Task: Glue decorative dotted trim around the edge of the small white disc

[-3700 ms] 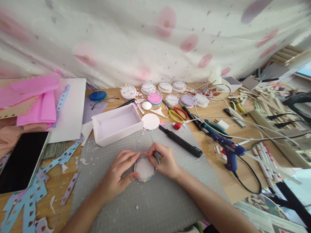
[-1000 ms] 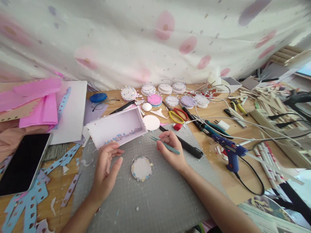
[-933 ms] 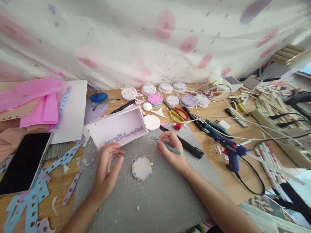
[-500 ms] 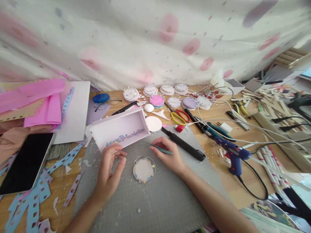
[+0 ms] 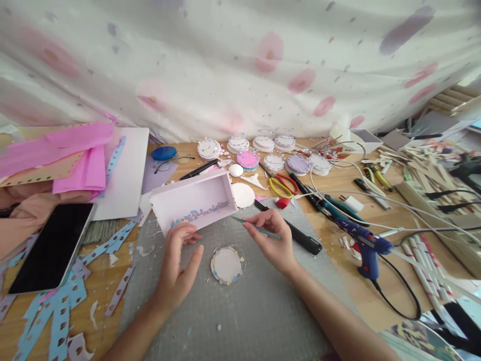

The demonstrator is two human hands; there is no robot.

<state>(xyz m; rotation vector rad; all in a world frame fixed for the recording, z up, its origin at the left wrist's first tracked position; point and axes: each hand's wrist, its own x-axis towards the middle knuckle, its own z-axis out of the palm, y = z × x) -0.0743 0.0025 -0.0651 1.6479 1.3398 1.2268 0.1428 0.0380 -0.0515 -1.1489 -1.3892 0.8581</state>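
My right hand grips a pair of green tweezers between thumb and fingers. Their tips point left, close to the front right corner of a white open box. Small blue, purple and cream paper bits lie along the box's lower side. My left hand is at the box's front edge, thumb and fingers apart; whether it touches the box I cannot tell. On the grey cutting mat, between my hands, lies a white paper disc with small coloured pieces round its rim, a clear thin ring showing around it.
Several decorated round discs stand at the back. A black tool, scissors and a blue glue gun with cables lie on the right. On the left are a phone, punched paper strips and pink paper.
The view has shifted a little, moving the scene rightward. My right hand has moved slightly right relative to the disc, still holding the tweezers. My left hand stays beside the box.
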